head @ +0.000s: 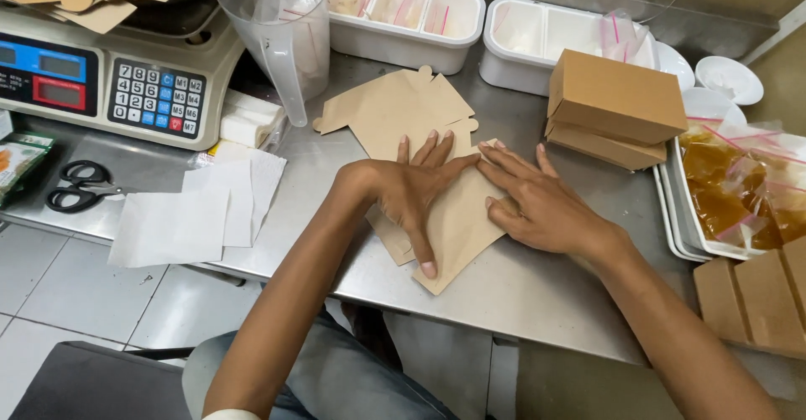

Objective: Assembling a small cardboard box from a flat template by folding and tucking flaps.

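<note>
Fingers of both hands lie spread and flat, gripping nothing, pressing a flat brown cardboard box blank (pixel 453 219) onto the steel counter (pixel 520 294). The left hand (pixel 411 189) covers the blank's middle, thumb stretched toward its near corner; the right hand (pixel 541 206) presses the right portion, its fingertips meeting the left hand's fingertips over what looks like a fold line.

Judging by this, the step in hand is creasing a flap of the blank. The next move likely calls for keeping one palm down as an anchor while the other lifts the panel along the crease.

The blank's long axis runs diagonally, from its tabbed end (pixel 395 105) beyond the fingertips down to the pointed corner by the left thumb. Right of the right hand's fingers, folded brown boxes (pixel 613 105) stand stacked; left of the left hand lie white paper sheets (pixel 193 214) and scissors (pixel 75 187).
</note>
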